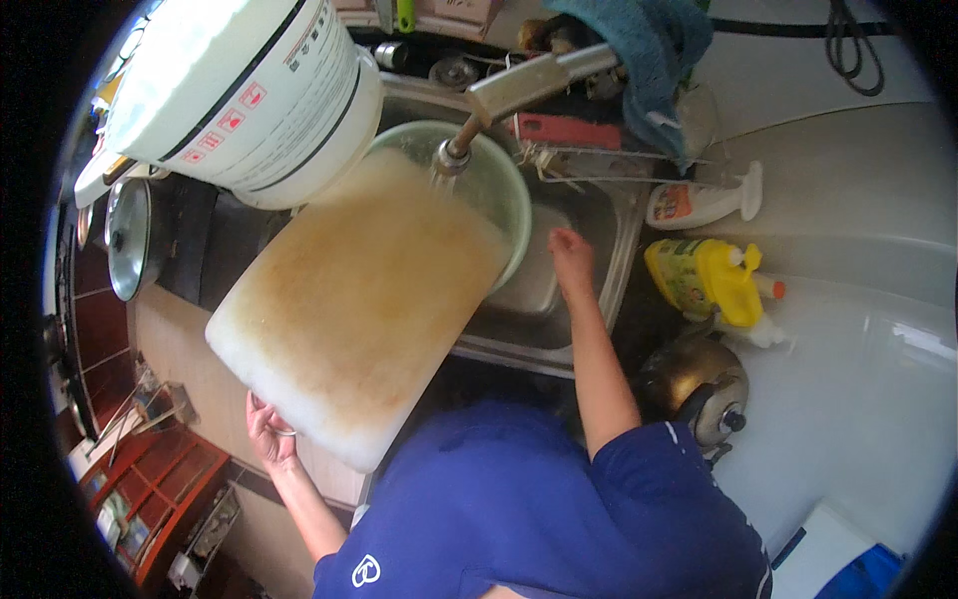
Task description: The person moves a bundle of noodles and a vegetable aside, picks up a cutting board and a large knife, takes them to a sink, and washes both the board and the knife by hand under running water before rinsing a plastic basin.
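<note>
A large white translucent board (367, 299) with brown stains, seemingly a cutting board, slants across the sink's near-left edge. Its far end reaches into a pale green plastic basin (522, 202) under the faucet (453, 153), where water runs. My left hand (271, 434) is at the board's near-left edge, fingers partly hidden behind it; it appears to support the board there. Over the stainless steel sink (524, 284), right of the basin, is my right hand (572, 258), with curled fingers; no object shows in it, though its palm side is hidden.
A big white bucket (277, 97) stands at the upper left, near the board. A blue cloth (658, 67) hangs behind the faucet. Along the right are a white spray bottle (696, 204), a yellow bottle (700, 281) and a metal kettle (696, 374). A lidded pot (131, 239) is at left.
</note>
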### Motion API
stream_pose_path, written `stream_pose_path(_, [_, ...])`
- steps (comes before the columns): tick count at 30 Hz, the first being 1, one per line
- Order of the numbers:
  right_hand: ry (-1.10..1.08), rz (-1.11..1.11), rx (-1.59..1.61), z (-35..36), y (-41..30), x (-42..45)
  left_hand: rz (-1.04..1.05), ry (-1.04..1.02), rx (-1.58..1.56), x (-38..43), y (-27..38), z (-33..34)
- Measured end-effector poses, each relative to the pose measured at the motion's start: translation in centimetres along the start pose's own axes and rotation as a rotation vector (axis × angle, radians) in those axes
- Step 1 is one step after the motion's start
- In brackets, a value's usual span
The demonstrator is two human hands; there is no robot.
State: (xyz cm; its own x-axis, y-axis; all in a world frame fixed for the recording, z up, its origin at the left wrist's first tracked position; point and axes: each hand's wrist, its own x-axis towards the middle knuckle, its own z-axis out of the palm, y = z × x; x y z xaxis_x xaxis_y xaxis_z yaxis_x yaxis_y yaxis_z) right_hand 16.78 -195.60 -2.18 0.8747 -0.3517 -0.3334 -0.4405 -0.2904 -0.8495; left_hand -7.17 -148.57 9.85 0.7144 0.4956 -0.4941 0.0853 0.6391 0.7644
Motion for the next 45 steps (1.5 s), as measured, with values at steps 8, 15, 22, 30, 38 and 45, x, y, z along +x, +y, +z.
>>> stream_pose_path(8, [0.414, -0.5, 0.398, -7.5, -16.2, -5.2, -0.094, -0.007, -0.204, 1.6, -1.1, -2.1])
stream_pose_path(15, [0.275, -0.834, 0.307, -6.4, -20.6, -6.6, -0.129, -0.066, -0.181, 1.4, -1.3, -2.1])
stream_pose_path(22, [-0.231, -0.215, -0.298, 1.4, -5.5, -5.5, -0.231, -0.053, -0.17, 0.8, -2.1, -3.8])
stream_pose_path(30, [-0.217, 0.355, -0.098, 7.6, 4.6, -3.3, -0.034, 0.097, 0.191, -0.2, -2.3, 0.1])
stream_pose_path(38, [-0.295, 0.865, 0.612, 8.5, 3.0, -5.5, 0.051, 0.061, 0.398, -0.1, -0.2, -0.2])
stream_pose_path(45, [-0.583, 0.832, 0.852, 4.4, -0.2, -8.4, 0.03, -0.055, 0.368, 1.2, 3.8, -0.7])
